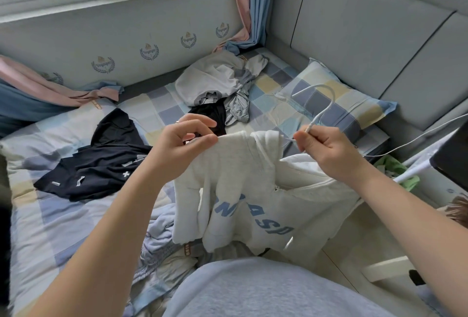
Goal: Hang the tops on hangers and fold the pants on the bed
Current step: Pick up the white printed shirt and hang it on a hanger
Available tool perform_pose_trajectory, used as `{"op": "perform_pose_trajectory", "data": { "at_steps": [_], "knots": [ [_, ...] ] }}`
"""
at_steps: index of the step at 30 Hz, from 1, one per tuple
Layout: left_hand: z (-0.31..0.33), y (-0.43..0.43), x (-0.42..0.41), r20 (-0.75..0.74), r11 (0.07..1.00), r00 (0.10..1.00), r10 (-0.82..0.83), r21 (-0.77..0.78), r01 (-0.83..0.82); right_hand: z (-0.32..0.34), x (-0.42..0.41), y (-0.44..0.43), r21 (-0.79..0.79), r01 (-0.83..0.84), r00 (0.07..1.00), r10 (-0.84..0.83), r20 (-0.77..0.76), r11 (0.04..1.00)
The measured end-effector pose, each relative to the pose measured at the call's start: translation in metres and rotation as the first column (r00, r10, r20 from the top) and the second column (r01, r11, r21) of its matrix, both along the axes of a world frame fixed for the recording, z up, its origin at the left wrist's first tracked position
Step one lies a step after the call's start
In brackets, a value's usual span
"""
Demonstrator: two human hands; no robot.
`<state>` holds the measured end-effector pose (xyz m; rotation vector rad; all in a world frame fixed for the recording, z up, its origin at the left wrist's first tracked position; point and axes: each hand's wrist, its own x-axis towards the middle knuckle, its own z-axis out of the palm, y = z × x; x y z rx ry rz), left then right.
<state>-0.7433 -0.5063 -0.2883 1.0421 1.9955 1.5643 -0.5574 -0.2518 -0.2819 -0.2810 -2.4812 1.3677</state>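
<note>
A white hooded top (pixel 255 190) with blue letters hangs in front of me above the bed (pixel 55 215). My left hand (pixel 182 147) pinches its left shoulder seam. My right hand (pixel 326 152) grips the neck of a white hanger (pixel 321 109), whose hook curves up over the pillow. The hanger's arms are hidden inside the top. A dark navy garment (pixel 101 162) lies spread on the bed at the left. A grey garment pile (pixel 217 81) and a black piece (pixel 212 114) lie farther back.
A checked pillow (pixel 336 98) leans by the grey padded headboard (pixel 379 38). Pink and blue curtains (pixel 253 5) hang in the corner under the window. A light blue garment (pixel 162 230) lies crumpled near my lap. A white cable (pixel 415 139) runs at the right.
</note>
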Motion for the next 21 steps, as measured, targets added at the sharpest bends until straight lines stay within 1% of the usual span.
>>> {"op": "perform_pose_trajectory", "data": {
  "at_steps": [2,3,5,6,7,8,10,11,12,13,14,15,16,18,19,21],
  "knots": [
    [-0.009,-0.006,-0.008,-0.03,0.998,0.999,0.042,-0.052,-0.044,0.002,0.002,-0.002,-0.019,0.008,0.999,-0.009,-0.054,1.0],
    [-0.017,-0.008,-0.011,-0.061,0.991,0.997,0.047,-0.119,-0.054,0.003,0.003,-0.002,-0.025,0.023,0.997,-0.024,-0.071,0.999],
    [-0.036,-0.012,-0.011,-0.16,0.949,0.986,0.049,-0.299,-0.096,0.004,0.005,0.0,-0.023,0.05,0.994,-0.052,-0.092,0.998],
    [-0.045,-0.015,-0.011,-0.216,0.924,0.975,0.054,-0.359,-0.131,0.005,0.006,0.002,-0.016,0.054,0.994,-0.055,-0.098,0.998],
    [-0.053,-0.018,-0.012,-0.271,0.908,0.96,0.072,-0.38,-0.175,0.006,0.007,0.004,-0.011,0.05,0.993,-0.051,-0.104,0.999],
    [-0.057,-0.021,-0.014,-0.329,0.904,0.938,0.11,-0.36,-0.232,0.007,0.009,0.005,-0.002,0.039,0.993,-0.039,-0.112,0.999],
    [-0.06,-0.025,-0.023,-0.438,0.904,0.866,0.241,-0.223,-0.365,0.007,0.013,0.008,0.053,-0.001,0.993,0.007,-0.114,0.999],
    [-0.059,-0.026,-0.025,-0.462,0.898,0.829,0.315,-0.14,-0.418,0.007,0.014,0.01,0.092,-0.026,0.995,0.035,-0.099,0.995],
    [-0.056,-0.024,-0.025,-0.458,0.887,0.809,0.368,-0.089,-0.454,0.007,0.014,0.011,0.121,-0.047,0.995,0.056,-0.079,0.992],
    [-0.053,-0.022,-0.023,-0.441,0.881,0.808,0.39,-0.078,-0.467,0.006,0.014,0.013,0.133,-0.054,0.996,0.063,-0.066,0.99],
    [-0.049,-0.021,-0.021,-0.42,0.892,0.831,0.366,-0.097,-0.442,0.005,0.014,0.014,0.132,-0.052,0.996,0.061,-0.065,0.99],
    [-0.045,-0.02,-0.018,-0.393,0.917,0.871,0.294,-0.143,-0.373,0.003,0.013,0.014,0.128,-0.048,0.995,0.058,-0.075,0.991],
    [-0.04,-0.019,-0.016,-0.345,0.94,0.919,0.19,-0.207,-0.272,0.001,0.013,0.013,0.126,-0.046,0.994,0.057,-0.088,0.991],
    [-0.028,-0.013,-0.013,-0.137,0.946,0.99,-0.023,-0.324,-0.023,-0.004,0.011,0.009,0.119,-0.051,0.993,0.063,-0.096,0.992],
    [-0.023,-0.008,-0.01,-0.033,0.931,0.995,-0.095,-0.358,0.077,-0.006,0.009,0.006,0.118,-0.056,0.993,0.068,-0.099,0.991],
    [-0.017,0.003,-0.004,0.121,0.879,0.983,-0.14,-0.442,0.179,-0.008,0.004,0.002,0.138,-0.055,0.992,0.07,-0.108,0.989]
  ]
}}
